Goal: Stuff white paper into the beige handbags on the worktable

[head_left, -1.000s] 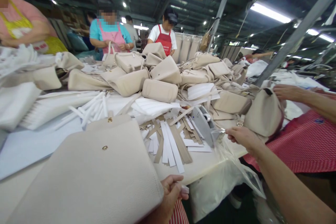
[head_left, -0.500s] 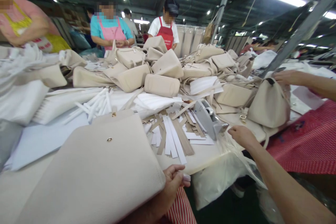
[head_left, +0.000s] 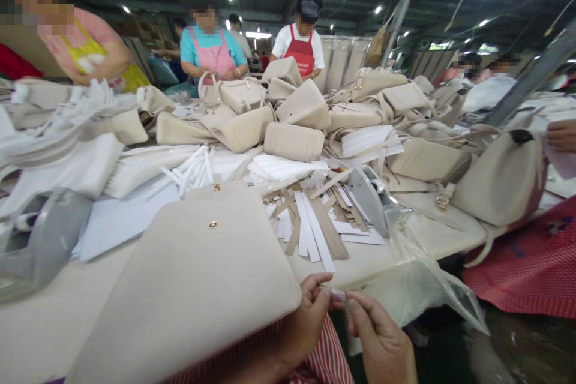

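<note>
Left hand [head_left: 308, 327] clenched, pinching small pale tab [head_left: 338, 296]. Right hand [head_left: 380, 342] just beside tab; cannot tell if grip closed. Cream bag [head_left: 180, 288] lies on white table [head_left: 54, 324], leaning on left hand. Tab tiny: could slip from fingers, fall to floor. Bag could slide off table edge if left hand moves. Tape cutter [head_left: 373, 201] sits near paper strips [head_left: 310, 222].

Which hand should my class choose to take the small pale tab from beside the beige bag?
Probably the right hand. The left hand already pinches the small pale tab next to the beige bag, while the right hand holds nothing and its fingers sit close to the tab.
</note>
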Demonstrator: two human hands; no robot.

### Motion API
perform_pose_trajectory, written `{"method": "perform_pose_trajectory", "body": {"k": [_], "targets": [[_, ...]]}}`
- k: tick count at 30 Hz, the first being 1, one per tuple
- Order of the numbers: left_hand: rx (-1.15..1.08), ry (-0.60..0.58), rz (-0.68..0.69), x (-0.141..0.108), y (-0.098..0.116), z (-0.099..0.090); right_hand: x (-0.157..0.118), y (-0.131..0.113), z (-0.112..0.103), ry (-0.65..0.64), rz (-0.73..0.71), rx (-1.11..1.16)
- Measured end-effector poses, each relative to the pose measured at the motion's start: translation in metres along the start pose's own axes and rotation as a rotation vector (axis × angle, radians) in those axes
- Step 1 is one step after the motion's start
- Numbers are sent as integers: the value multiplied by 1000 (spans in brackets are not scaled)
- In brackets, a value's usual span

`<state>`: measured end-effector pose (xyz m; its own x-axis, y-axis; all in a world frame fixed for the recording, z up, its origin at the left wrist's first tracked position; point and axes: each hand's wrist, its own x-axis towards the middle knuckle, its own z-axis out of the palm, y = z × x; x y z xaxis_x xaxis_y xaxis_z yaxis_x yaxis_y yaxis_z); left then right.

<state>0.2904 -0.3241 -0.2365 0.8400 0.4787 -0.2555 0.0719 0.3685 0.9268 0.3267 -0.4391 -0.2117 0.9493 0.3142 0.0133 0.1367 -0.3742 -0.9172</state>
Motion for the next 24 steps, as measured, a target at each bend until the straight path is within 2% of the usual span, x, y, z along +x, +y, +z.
{"method": "perform_pose_trajectory", "body": {"k": [2,8,12,15,19,24], "targets": [[95,-3,38,-4,-2,-3,-1,3,7,42,58,8],[406,42,169,-14,3,-6,8,11,15,-47,103,-35],[457,5,237,-17,2,-8,6,12,23,-18,131,-19],[462,24,275,-17,-2,-11,5,11,24,-41,127,-26],[352,70,191,-20,2,-8,5,13,22,-44,56,-97],[-109,28,-45,-25,25,8,-1,25,24,166,-177,-206]]}}
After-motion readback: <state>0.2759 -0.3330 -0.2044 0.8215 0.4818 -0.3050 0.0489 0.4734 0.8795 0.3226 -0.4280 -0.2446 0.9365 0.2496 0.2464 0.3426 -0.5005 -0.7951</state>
